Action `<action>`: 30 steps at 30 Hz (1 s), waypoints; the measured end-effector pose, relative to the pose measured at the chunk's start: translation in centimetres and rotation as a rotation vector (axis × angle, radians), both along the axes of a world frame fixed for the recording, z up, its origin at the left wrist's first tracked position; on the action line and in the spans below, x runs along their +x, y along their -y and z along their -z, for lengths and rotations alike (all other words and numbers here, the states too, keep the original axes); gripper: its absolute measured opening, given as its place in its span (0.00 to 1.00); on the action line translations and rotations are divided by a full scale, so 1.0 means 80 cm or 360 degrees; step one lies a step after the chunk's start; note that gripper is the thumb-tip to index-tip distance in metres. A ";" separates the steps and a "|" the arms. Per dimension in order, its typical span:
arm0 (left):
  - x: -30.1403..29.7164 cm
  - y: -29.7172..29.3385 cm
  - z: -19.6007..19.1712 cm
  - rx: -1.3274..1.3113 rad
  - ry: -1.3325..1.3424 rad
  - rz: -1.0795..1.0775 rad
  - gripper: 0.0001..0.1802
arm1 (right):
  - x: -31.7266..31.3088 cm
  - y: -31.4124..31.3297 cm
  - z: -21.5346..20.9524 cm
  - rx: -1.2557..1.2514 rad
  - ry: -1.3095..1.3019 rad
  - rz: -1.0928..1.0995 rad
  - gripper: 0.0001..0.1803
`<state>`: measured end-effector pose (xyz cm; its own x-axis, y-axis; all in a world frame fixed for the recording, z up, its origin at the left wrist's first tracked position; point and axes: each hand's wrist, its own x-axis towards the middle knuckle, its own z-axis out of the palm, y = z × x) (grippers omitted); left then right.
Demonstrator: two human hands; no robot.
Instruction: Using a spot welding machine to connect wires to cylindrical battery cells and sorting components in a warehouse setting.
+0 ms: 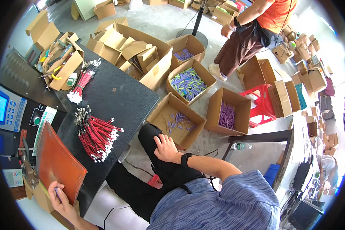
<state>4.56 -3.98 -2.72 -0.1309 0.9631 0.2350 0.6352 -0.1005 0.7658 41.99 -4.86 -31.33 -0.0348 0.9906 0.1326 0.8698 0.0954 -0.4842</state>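
Note:
My left hand (61, 201) is at the lower left, beside the near edge of a reddish-orange sheet (59, 161). Its fingers are curled around a small purple cylinder (58, 191), of which only a part shows. My right hand (167, 148) lies on my black-trousered knee with its fingers apart, holding nothing. On the black table, a fanned bundle of red wires (97, 134) with white connectors lies beyond the sheet. A second, tied bundle of red wires (82, 82) lies farther off.
A machine with a blue screen (1, 108) stands at the left. Tools fill a cardboard box (71, 65) on the table. Open cartons of purple and green cylinders (188, 82) stand on the floor beyond my knee, near a red stool (260, 103). A person in orange (278, 17) stands at the back.

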 end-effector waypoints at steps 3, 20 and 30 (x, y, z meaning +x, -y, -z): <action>0.013 0.001 0.013 0.0182 -0.0149 -0.0098 0.11 | 0.009 0.000 0.002 -0.0014 -0.0020 0.0035 0.28; 0.413 -0.143 0.093 0.0288 -0.0531 0.0686 0.03 | 0.146 -0.068 0.138 -0.0192 -0.0904 0.0378 0.08; 0.437 -0.189 0.143 0.0156 -0.0766 0.0518 0.06 | 0.328 -0.241 0.327 -0.0134 -0.1280 0.1476 0.08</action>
